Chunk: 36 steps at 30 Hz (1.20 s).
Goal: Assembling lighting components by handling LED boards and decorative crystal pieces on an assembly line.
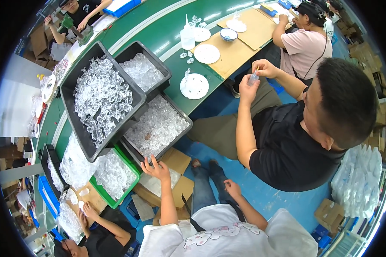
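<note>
My left hand (pixel 158 169) is raised with its fingers spread, the tips at the near rim of a dark bin (pixel 185 115) full of small clear plastic pieces (pixel 155 123). Nothing shows in its grip. My right hand (pixel 232 189) hangs low beside my leg, its fingers loosely curled together and no object visible in them. A larger black bin (pixel 137 95), heaped with clear pieces, stands tilted over the others. Behind it sits another dark bin (pixel 164 71) of clear pieces. Left of my left hand, a green crate (pixel 131 182) holds clear bagged pieces.
At my right a seated person in black (pixel 287 158) holds a small clear part. White plates (pixel 194 86) and a squeeze bottle (pixel 187 38) stand on the green table (pixel 171 64). Below my left hand is an open cardboard box (pixel 176 160). Another person (pixel 103 231) works at lower left.
</note>
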Available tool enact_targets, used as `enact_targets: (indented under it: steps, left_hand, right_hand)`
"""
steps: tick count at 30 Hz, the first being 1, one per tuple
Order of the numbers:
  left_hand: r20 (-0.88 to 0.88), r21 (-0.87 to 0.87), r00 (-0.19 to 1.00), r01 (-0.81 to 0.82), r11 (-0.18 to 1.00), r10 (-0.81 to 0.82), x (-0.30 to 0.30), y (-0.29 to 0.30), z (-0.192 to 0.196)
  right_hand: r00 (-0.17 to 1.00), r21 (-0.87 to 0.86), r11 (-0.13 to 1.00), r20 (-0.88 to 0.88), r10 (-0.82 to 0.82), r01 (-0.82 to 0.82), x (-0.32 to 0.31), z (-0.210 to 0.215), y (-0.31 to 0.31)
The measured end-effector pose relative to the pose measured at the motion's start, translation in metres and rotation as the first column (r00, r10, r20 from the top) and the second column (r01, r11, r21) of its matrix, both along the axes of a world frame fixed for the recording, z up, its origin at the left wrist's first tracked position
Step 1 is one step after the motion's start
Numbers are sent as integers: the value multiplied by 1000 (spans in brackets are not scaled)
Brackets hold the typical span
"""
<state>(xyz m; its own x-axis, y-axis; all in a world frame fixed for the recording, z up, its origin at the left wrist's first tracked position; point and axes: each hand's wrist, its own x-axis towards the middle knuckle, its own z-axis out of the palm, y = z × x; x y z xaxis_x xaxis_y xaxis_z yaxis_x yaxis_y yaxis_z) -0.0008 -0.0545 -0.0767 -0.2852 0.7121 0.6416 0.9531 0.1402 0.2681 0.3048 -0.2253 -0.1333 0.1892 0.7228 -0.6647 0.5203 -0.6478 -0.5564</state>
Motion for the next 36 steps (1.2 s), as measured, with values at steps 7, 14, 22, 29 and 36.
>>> enact_targets:
  steps: [7, 14, 22, 29, 36]
  left_hand:
    - [19, -11, 1000, -4, 1000, 5, 1, 0, -2]
    - [2, -6, 1000, 2, 1000, -2, -1, 0, -4]
    - [-4, -3, 1000, 10, 1000, -10, -1, 0, -2]
    - [21, -18, 1000, 14, 1000, -13, 0, 0, -2]
    - [-10, 1, 1000, -23, 1000, 23, 0, 1, -1]
  right_hand:
    - [998, 15, 998, 33, 52, -53, -2, -6, -1]
    - [997, -4, 998, 49, 63, -62, -7, -1, 4]
    - [999, -41, 998, 23, 46, -45, -9, 2, 6]
    - [1000, -20, 999, 1, 26, -26, -6, 2, 6]
    - [998, 9, 998, 17, 66, -66, -2, 0, 5]
